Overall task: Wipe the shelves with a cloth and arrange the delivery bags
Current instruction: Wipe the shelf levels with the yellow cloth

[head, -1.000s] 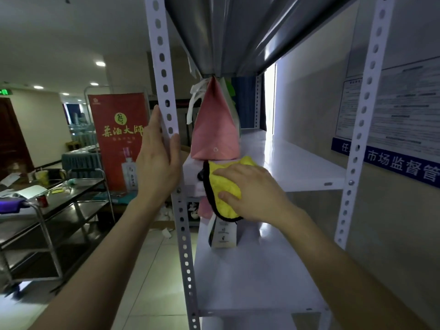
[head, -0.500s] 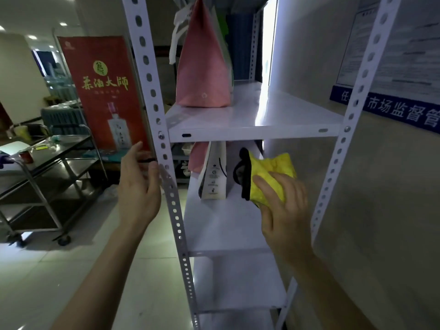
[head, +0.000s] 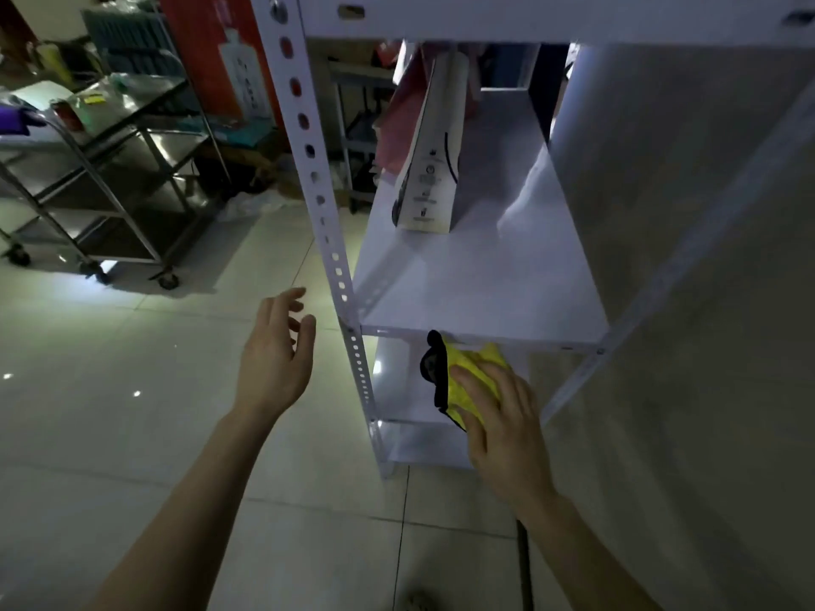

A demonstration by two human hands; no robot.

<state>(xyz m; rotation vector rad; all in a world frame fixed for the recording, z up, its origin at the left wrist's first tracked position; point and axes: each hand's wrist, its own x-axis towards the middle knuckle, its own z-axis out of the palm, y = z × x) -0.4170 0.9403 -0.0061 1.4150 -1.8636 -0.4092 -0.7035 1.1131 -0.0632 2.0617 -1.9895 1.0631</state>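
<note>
A white metal shelf unit stands against the wall; its middle shelf point(head: 476, 293) is bare at the front. A white delivery bag point(head: 430, 169) stands upright at the back of that shelf, with a pink bag point(head: 399, 125) behind it. My right hand point(head: 502, 425) holds a yellow cloth point(head: 472, 372) with a black edge, just below the front lip of the middle shelf and above the bottom shelf point(head: 419, 443). My left hand point(head: 275, 355) hangs open in the air, left of the perforated upright post point(head: 326, 222), touching nothing.
A steel trolley point(head: 110, 183) on wheels stands to the left on the tiled floor. A red banner point(head: 220, 50) stands behind it. The wall runs close along the right side of the shelves. A dark cable point(head: 525, 566) lies on the floor near my right arm.
My view dropped from the upper shelves to the lower ones. My right hand carried the cloth down below the middle shelf. My left hand let go of the upright post.
</note>
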